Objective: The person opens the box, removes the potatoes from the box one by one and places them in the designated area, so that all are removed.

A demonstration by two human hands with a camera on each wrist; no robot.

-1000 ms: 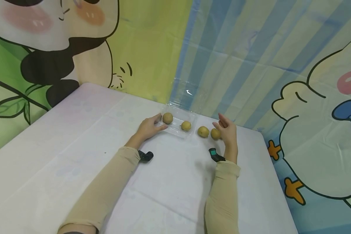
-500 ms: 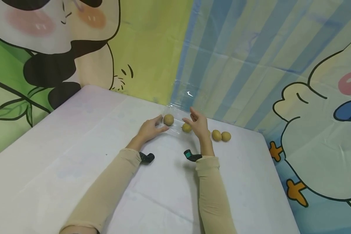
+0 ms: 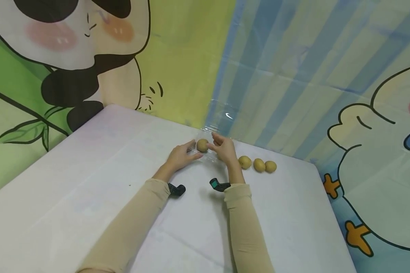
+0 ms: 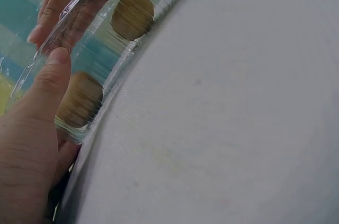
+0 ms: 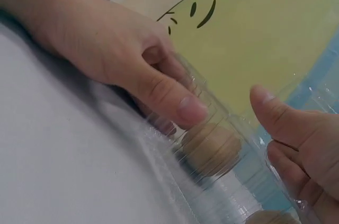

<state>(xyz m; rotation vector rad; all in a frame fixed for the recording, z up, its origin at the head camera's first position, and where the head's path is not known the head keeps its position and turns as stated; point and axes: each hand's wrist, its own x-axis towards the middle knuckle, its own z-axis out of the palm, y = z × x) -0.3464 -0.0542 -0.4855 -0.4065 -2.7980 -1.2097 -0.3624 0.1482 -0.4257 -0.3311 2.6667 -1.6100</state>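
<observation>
Of the two hands, the left hand [image 3: 180, 156] grips the left end of a clear container [image 3: 210, 156], thumb over the rim. The right hand [image 3: 225, 151] is over the container's right half, fingers relaxed, no item visible in its grasp. The container's long axis runs left to right between the hands. Inside: one round yellow-brown fruit [image 3: 202, 145] beside the left hand, and a second fruit [image 4: 132, 17] beneath the right, mostly hidden in the head view. Three loose fruits [image 3: 259, 165] lie on the tabletop [image 3: 89, 189] in a row off the container's right end; the right hand is nearer them. A raised lid [image 3: 222, 115] stands at the far side, before a printed backdrop [image 3: 181, 76].
</observation>
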